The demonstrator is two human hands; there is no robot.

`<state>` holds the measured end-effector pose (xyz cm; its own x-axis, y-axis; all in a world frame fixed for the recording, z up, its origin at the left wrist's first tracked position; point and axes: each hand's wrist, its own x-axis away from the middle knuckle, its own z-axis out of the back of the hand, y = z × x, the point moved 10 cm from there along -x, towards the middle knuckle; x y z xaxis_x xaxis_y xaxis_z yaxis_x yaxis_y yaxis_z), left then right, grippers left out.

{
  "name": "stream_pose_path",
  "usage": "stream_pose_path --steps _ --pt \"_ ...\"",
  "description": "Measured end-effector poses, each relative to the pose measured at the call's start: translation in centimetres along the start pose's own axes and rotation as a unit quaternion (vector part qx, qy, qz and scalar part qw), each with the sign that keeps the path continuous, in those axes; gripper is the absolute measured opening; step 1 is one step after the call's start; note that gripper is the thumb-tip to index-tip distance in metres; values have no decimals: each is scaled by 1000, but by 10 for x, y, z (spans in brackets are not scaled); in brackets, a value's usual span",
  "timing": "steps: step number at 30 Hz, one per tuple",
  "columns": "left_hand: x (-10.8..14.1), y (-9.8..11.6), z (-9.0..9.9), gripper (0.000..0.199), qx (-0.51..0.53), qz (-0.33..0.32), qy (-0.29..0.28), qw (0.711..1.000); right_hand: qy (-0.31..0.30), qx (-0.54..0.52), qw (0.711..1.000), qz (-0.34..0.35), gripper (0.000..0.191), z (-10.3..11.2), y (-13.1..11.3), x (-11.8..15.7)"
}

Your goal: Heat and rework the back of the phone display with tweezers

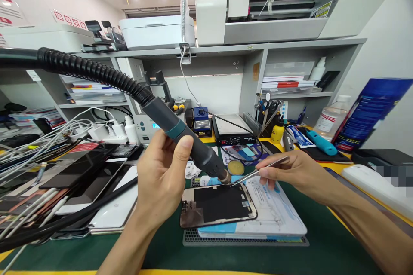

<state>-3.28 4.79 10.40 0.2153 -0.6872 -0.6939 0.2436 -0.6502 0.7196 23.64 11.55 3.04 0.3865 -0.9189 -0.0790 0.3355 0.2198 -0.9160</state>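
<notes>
My left hand [164, 172] is wrapped round the dark grey handle of a hot-air gun [193, 142], whose black hose runs off to the upper left. Its nozzle points down at the top edge of a phone screen panel [216, 206], back side up. Between the fingertips of my right hand [280, 169] are metal tweezers [258, 172], their tips at that same edge beside the nozzle. Under the panel lie white and blue booklets [280, 215] on a grey perforated plate [245, 241]. The exact contact of the tips is too small to tell.
Phones and tablets [112, 206] are piled at the left with tangled white cables. Behind stand a heating plate [232, 129], a blue soldering station [201, 120], a yellow bottle [276, 132] and a tool holder. A round tin [236, 167] sits beyond the booklets. A white device [374, 184] lies right.
</notes>
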Motion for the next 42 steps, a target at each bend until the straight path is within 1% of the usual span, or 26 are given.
stream_pose_path --steps 7,14,21,26,33,42 --pt "-1 3 2 17 -34 -14 11 999 1 19 1000 7 28 3 2 0" --pt "0 2 2 17 -24 -7 9 1000 0 19 1000 14 23 3 -1 2" --pt "0 3 3 17 -16 -18 11 1000 -13 15 1000 23 22 3 5 0" --pt "0 1 4 19 -27 -12 13 999 -14 17 1000 21 22 3 7 -1" --pt "-1 8 3 17 -49 -62 12 997 -6 12 999 31 23 2 4 -1" --pt "0 15 -1 14 -70 -84 10 994 3 6 999 42 21 3 1 1"
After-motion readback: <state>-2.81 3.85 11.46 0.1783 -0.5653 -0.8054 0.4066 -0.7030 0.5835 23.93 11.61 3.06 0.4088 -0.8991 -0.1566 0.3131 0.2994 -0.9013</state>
